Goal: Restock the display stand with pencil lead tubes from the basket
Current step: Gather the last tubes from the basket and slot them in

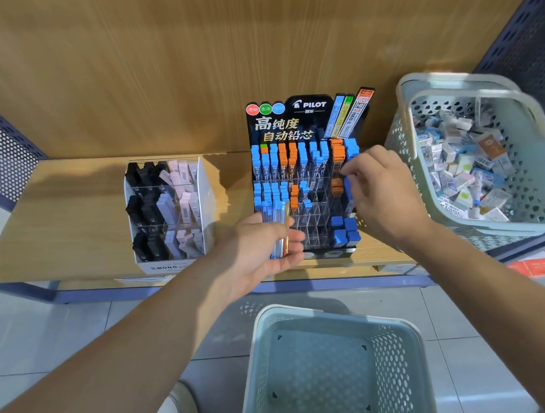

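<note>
The black Pilot display stand (295,119) stands on the wooden shelf, its clear slots partly filled with blue- and orange-capped lead tubes. My left hand (261,244), palm up in front of the stand's lower left, holds a small bundle of lead tubes (278,229) with blue and orange caps. My right hand (384,191) is at the stand's right column and pinches a blue-capped tube (347,186) standing upright in a slot there. An empty pale green basket (332,368) sits on the floor below my hands.
A second pale green basket (481,157), holding several small boxed items, stands on the shelf right of the stand. A white Mono eraser display (167,214) is on the left. Perforated metal panels flank the shelf, which has a wooden back wall.
</note>
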